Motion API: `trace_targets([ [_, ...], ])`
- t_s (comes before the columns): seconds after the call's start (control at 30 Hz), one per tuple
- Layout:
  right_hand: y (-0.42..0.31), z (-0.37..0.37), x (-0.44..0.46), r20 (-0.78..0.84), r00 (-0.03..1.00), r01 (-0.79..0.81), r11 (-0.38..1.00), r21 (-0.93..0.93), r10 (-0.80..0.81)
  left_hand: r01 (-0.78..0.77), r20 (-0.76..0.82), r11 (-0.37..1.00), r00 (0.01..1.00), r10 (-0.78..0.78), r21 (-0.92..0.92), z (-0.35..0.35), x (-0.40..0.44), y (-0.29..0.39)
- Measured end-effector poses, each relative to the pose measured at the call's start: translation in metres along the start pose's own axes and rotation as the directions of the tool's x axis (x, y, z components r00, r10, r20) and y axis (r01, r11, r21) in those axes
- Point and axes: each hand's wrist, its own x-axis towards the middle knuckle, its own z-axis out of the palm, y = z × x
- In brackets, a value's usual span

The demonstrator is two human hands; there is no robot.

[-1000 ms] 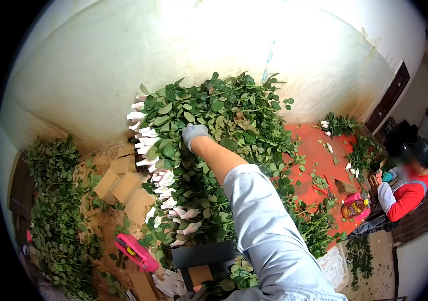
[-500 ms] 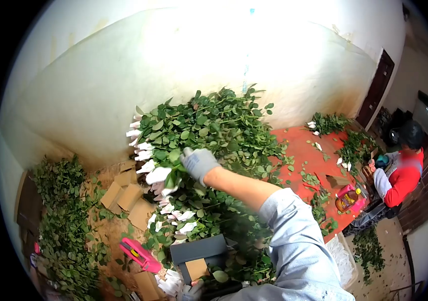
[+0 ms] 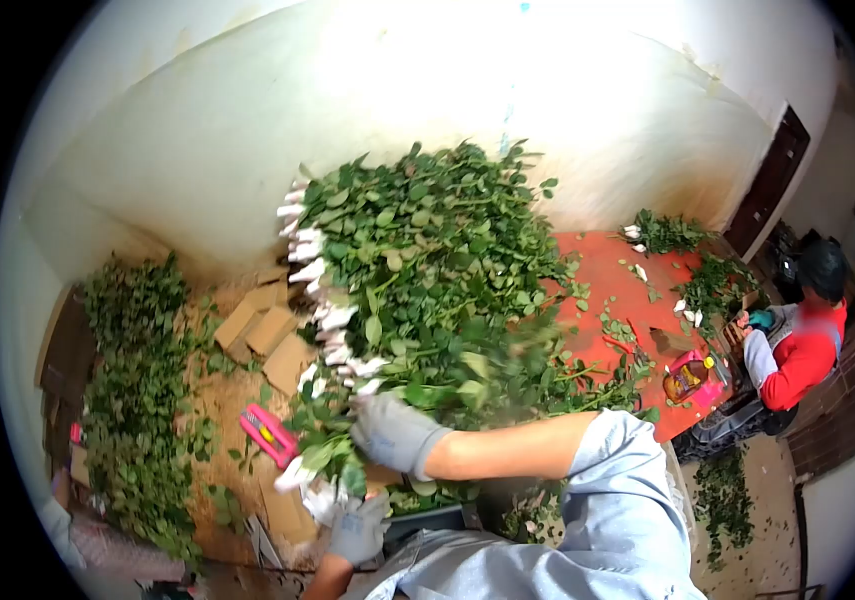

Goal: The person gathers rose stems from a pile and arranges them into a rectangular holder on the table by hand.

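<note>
My right hand (image 3: 397,436), in a grey glove, is closed around leafy stems at the near edge of a big pile of roses (image 3: 417,260). A rose head in a white sleeve (image 3: 295,475) sticks out to the lower left of this hand, its leaves below the fingers. My left hand (image 3: 355,530), also gloved, is just below, with fingers curled up beside white sleeves (image 3: 323,500); what it grips, if anything, is hidden. White-covered heads line the pile's left side. Under my forearms shows part of a dark box (image 3: 432,521).
Left on the wooden table (image 3: 222,490) lie a pink tool (image 3: 269,434), cardboard pieces (image 3: 272,330) and more leafy stems (image 3: 137,420). A red tabletop (image 3: 597,285) holds loose stems and a bottle (image 3: 687,378). A co-worker in red (image 3: 802,365) works at far right.
My right hand has come down from the pile toward me, bringing a white-sleeved rose beside my left hand. My left hand has risen further into view. The view has shifted slightly.
</note>
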Motion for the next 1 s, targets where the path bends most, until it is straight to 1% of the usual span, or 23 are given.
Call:
trace_targets([
  [0.03,0.0,-0.004,-0.009,0.154,0.988,0.015,0.996,0.088,-0.028,0.002,-0.016,1.0,1.0,-0.002,-0.02,0.001,-0.001,0.0],
  [0.07,-0.001,-0.001,-0.017,0.274,0.962,-0.026,0.988,0.154,-0.018,0.012,-0.021,1.0,1.0,-0.012,-0.012,-0.001,-0.002,0.002],
  [0.1,-0.005,0.005,-0.028,0.337,0.941,-0.049,0.993,0.109,0.01,0.031,-0.021,0.999,0.999,-0.031,-0.01,-0.002,-0.003,0.004],
  [0.17,-0.011,0.014,-0.053,0.412,0.91,-0.096,0.991,0.09,0.051,0.04,-0.049,0.999,0.998,-0.041,-0.018,0.013,-0.008,-0.001],
  [0.2,-0.015,0.028,-0.064,0.433,0.9,-0.097,0.99,0.105,0.042,0.112,0.043,0.994,0.993,-0.111,-0.01,-0.001,-0.005,0.008],
  [0.23,-0.019,0.038,-0.071,0.5,0.865,-0.098,0.992,0.084,0.043,0.18,0.137,0.984,0.974,-0.178,-0.003,-0.013,0.001,0.016],
  [0.27,-0.024,0.054,-0.078,0.561,0.827,-0.11,0.99,0.086,0.044,0.157,0.099,0.987,0.983,-0.155,-0.011,-0.012,0.001,0.015],
  [0.3,-0.032,0.085,-0.091,0.542,0.84,-0.108,0.989,0.097,0.038,0.122,0.05,0.992,0.991,-0.121,-0.009,-0.009,0.0,0.012],
  [0.33,-0.037,0.111,-0.099,0.546,0.838,-0.11,0.986,0.129,0.022,0.154,0.048,0.988,0.987,-0.153,-0.024,-0.007,-0.001,0.009],
  [0.37,-0.039,0.126,-0.104,0.548,0.836,-0.12,0.981,0.152,0.017,0.124,0.027,0.992,0.992,-0.124,-0.016,-0.006,-0.001,0.008],
  [0.4,-0.042,0.13,-0.105,0.552,0.834,-0.101,0.983,0.154,-0.001,0.088,0.006,0.996,0.996,-0.088,-0.005,-0.003,-0.001,0.007],
  [0.47,-0.044,0.137,-0.106,0.565,0.825,-0.131,0.98,0.148,0.025,0.098,0.01,0.995,0.995,-0.098,0.003,0.0,-0.001,0.006],
  [0.5,-0.045,0.131,-0.103,0.568,0.823,-0.121,0.981,0.149,0.015,0.093,0.021,0.995,0.995,-0.094,0.022,0.001,-0.002,0.005],
  [0.53,-0.045,0.115,-0.096,0.606,0.792,-0.176,0.978,0.112,0.073,0.1,0.02,0.995,0.995,-0.1,0.015,0.002,-0.002,0.005],
  [0.57,-0.046,0.1,-0.089,0.638,0.758,-0.23,0.971,0.072,0.132,0.114,0.061,0.993,0.991,-0.115,0.025,0.002,-0.001,0.005],
  [0.6,-0.049,0.088,-0.083,0.605,0.774,-0.27,0.962,0.05,0.186,0.127,0.101,0.991,0.986,-0.13,0.034,0.003,-0.001,0.005],
  [0.63,-0.051,0.075,-0.073,0.559,0.805,-0.276,0.959,0.058,0.198,0.14,0.142,0.989,0.979,-0.144,0.042,0.003,-0.001,0.005],
  [0.73,-0.06,0.072,-0.048,0.504,0.857,-0.256,0.938,0.235,0.108,0.14,0.097,0.99,0.985,-0.143,0.036,-0.004,0.0,0.009],
  [0.77,-0.068,0.085,-0.043,0.408,0.902,-0.272,0.921,0.279,0.143,0.144,0.099,0.989,0.984,-0.147,0.03,-0.005,0.0,0.009],
  [0.83,-0.078,0.109,-0.031,0.476,0.876,-0.266,0.902,0.34,0.079,0.108,0.071,0.992,0.991,-0.112,0.064,-0.006,0.0,0.008],
  [0.87,-0.08,0.119,-0.028,0.48,0.874,-0.265,0.9,0.346,0.073,0.113,0.077,0.992,0.99,-0.117,0.06,-0.007,0.001,0.008],
  [0.93,-0.086,0.129,-0.024,0.576,0.817,-0.366,0.805,0.468,0.036,0.112,0.071,0.994,0.991,-0.112,0.007,-0.007,0.0,0.007],
  [1.0,-0.084,0.132,-0.028,0.564,0.826,-0.354,0.776,0.522,-0.002,0.112,0.066,0.994,0.991,-0.113,0.016,-0.009,0.001,0.009],
])
